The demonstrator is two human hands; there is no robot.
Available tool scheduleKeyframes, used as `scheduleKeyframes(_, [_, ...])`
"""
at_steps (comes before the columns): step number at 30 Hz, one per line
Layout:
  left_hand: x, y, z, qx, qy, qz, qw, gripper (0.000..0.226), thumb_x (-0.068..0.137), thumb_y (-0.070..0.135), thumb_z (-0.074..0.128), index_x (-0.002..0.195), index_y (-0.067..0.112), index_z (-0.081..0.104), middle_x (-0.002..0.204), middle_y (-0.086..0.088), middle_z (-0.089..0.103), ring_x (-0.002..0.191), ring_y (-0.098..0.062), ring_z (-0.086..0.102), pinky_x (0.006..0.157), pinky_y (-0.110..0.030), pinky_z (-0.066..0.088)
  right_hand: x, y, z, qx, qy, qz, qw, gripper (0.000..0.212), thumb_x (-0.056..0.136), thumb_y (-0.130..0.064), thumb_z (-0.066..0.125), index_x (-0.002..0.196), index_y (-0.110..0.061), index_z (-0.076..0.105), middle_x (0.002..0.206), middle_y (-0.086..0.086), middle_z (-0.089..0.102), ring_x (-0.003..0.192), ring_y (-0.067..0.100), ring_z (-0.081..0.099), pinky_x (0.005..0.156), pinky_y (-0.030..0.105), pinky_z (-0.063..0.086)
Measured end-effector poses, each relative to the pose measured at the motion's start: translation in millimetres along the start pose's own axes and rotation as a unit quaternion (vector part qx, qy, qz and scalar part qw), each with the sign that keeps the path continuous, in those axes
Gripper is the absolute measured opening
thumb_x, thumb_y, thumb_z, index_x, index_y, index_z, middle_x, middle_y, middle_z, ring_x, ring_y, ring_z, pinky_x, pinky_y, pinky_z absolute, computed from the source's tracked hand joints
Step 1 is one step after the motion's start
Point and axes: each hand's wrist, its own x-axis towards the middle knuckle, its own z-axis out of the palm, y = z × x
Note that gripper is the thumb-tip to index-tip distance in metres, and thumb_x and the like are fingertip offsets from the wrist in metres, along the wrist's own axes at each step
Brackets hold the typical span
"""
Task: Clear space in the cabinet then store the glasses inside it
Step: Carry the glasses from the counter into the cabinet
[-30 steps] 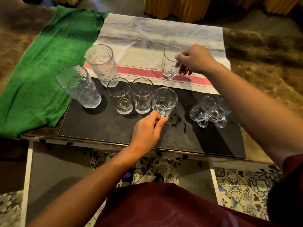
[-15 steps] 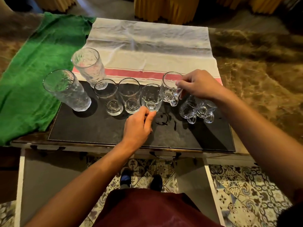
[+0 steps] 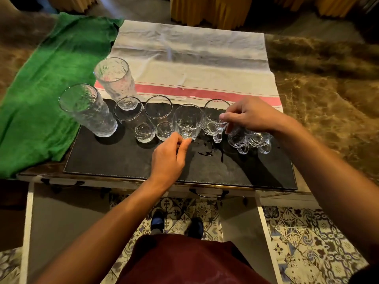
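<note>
Glass is what both hands touch. Left hand (image 3: 168,158) has its fingertips (image 3: 181,141) pinched on the handle at the bottom of a small mug (image 3: 187,120). Right hand (image 3: 252,115) has curled fingers pinching the rim of the next mug (image 3: 213,119), w/ two more little mugs (image 3: 249,140) just under its wrist. To the left stand two short tumblers (image 3: 143,119) & two tall bumpy glasses (image 3: 90,111). All sit on a black mat (image 3: 127,158), wet near the middle. Behind it lie a white cloth w/ a red stripe (image 3: 190,64) & a green towel (image 3: 51,78).
</note>
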Motion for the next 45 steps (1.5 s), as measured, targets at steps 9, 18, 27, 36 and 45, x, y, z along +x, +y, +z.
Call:
scheduleKeyframes(9, [2.9,-0.3,-2.8,-0.010,-0.009,0.010,1.000,0.034,0.103,0.045,0.047,0.083,0.017,0.051,0.060,0.004,0.056,0.055,-0.018,0.058,0.054,-0.047,0.050,2.9,0.1,-5.2,-0.104,0.020,-0.017,0.994,0.024,0.093,-0.049,0.064,0.101,-0.029,0.076,0.103,-0.015,0.071,0.093,0.010,0.066,0.084,0.033,0.052])
scheduleKeyframes(18, [1.7,1.7,-4.2,-0.025,-0.004,0.011,1.000,0.029,0.104,0.039,0.051,0.082,0.019,0.051,0.054,0.007,0.059,0.054,-0.008,0.061,0.059,-0.045,0.052,25.7,2.0,-0.9,-0.024,0.115,-0.014,0.993,0.038,0.090,-0.030,0.073,0.127,-0.032,0.066,0.102,-0.005,0.074,0.089,0.009,0.067,0.077,0.021,0.047])
scheduleKeyframes(27, [2.4,5.2,-4.4,-0.025,0.000,0.020,0.999,0.029,0.103,0.037,0.055,0.081,0.018,0.054,0.054,0.008,0.062,0.056,-0.005,0.062,0.061,-0.044,0.053,26.5,1.7,6.3,-0.118,0.133,0.013,0.984,0.011,0.093,-0.033,0.068,0.091,-0.024,0.073,0.081,-0.010,0.070,0.070,0.007,0.065,0.059,0.023,0.041])
scheduleKeyframes(36, [-0.7,-1.2,-11.0,-0.036,-0.008,0.012,0.999,0.032,0.102,0.041,0.053,0.081,0.017,0.053,0.059,0.004,0.057,0.054,-0.017,0.059,0.054,-0.048,0.050,10.7,-1.0,18.7,-0.141,0.106,-0.025,0.984,0.010,0.089,-0.024,0.068,0.098,-0.026,0.069,0.083,-0.010,0.073,0.079,0.008,0.070,0.080,0.033,0.057])
scheduleKeyframes(45, [-1.9,-0.8,-15.2,-0.056,-0.006,-0.016,0.998,0.028,0.099,0.046,0.057,0.085,0.022,0.059,0.062,0.003,0.057,0.052,-0.018,0.059,0.053,-0.047,0.050,4.7,-4.1,14.7,-0.203,0.116,-0.030,0.972,0.011,0.089,-0.034,0.069,0.099,-0.032,0.074,0.086,-0.009,0.072,0.081,0.012,0.066,0.097,0.041,0.052])
